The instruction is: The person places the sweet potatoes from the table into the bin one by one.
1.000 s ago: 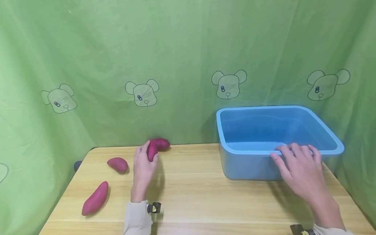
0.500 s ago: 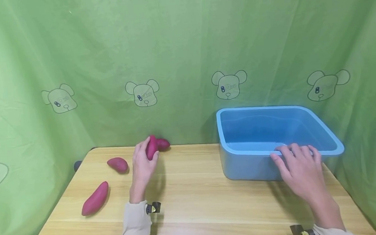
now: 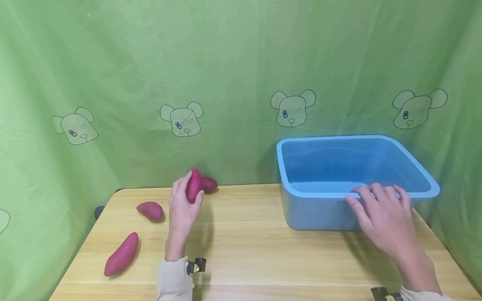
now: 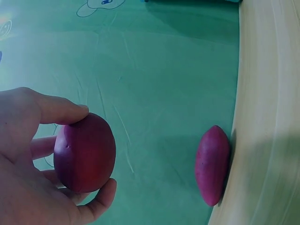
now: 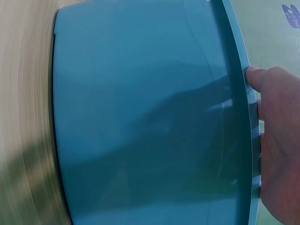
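Note:
My left hand (image 3: pixel 183 213) grips a purple sweet potato (image 3: pixel 194 186) between thumb and fingers, lifted above the back edge of the table. In the left wrist view that sweet potato (image 4: pixel 86 152) shows its rounded end, with the fingers curled about it. A second sweet potato (image 3: pixel 210 185) lies just behind, at the table's back edge. On the right, my right hand (image 3: pixel 389 224) holds the near rim of a blue plastic tub (image 3: pixel 308 211), fingers bent over the edge. The right wrist view has the thumb at the tub's rim (image 5: pixel 241 56).
To the left of my left hand lie a short sweet potato (image 3: pixel 150 212) and a longer one (image 3: pixel 122 255) on the wooden table (image 3: pixel 249 266). A green curtain (image 3: pixel 234 53) with bear-head prints hangs close behind the table and at both sides.
My left hand has raised the sweet potato slightly, tipping it more upright and away from the one behind. My right hand stays at the tub's rim.

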The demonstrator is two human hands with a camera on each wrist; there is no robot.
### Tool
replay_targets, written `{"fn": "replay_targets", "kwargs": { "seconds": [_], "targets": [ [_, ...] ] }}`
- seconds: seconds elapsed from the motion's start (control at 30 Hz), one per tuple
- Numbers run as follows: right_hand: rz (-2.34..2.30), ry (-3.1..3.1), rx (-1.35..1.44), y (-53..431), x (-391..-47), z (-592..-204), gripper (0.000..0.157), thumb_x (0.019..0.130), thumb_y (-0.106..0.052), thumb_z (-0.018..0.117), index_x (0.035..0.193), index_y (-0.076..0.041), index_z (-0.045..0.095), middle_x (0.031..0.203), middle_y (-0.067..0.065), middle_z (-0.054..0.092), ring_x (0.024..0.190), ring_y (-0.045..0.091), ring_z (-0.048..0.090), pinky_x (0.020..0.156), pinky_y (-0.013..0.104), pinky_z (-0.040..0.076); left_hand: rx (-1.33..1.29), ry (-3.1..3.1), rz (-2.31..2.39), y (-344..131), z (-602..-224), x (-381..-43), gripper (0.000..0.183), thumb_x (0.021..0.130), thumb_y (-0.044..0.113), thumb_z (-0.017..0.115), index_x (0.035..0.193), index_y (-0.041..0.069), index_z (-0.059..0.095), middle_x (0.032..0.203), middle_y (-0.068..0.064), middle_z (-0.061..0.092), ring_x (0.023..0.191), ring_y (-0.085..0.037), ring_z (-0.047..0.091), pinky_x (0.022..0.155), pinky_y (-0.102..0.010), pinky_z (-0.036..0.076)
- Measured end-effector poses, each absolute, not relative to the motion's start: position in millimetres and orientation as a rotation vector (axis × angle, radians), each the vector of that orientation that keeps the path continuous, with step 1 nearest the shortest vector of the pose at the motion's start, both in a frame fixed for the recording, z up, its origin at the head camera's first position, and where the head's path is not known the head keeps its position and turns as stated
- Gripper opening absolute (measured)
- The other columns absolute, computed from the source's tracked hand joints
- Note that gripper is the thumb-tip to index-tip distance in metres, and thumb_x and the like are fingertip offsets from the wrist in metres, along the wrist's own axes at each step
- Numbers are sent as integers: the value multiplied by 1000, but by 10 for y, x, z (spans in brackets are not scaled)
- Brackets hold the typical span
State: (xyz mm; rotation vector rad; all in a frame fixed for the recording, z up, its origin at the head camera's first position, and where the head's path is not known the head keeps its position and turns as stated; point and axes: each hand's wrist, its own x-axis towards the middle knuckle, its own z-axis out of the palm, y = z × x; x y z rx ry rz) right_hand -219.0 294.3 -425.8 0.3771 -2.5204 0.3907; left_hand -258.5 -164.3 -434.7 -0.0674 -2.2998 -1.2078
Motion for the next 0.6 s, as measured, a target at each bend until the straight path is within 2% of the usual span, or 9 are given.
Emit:
{"fn": "replay_targets", "kwargs": {
  "seconds": [0.6],
  "targets": [
    [386,-2526,378,2942,-2183,-4244,33,107,-37,51,122,-10,61,117,23,60,114,51,47,110,74,15,-139,-2233,-1219,-1591,-4263,-2539,64,91,6,76,150,7,52,144,-19,52,126,-41,55,101,-57,51]
  ]
}}
